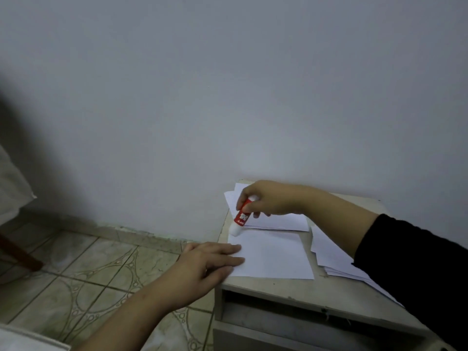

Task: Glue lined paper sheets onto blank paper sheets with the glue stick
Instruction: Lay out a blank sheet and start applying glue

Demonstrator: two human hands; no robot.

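Glue tip at the sheet's far-left corner.
Right hand [268, 198] grips the red-and-white glue stick [240, 219], tilted tip-down onto the blank white paper sheet [273, 254] on the beige table [291, 287]; left hand [210, 259] lies flat, fingers straight, pinning the near-left edge, so strokes likely run rightward.

It looks like a room in a home. A plain wall [228, 97] rises behind the hands, patterned floor tiles [88, 274] lie below them, and a small bedside table [291, 290] sits under them.
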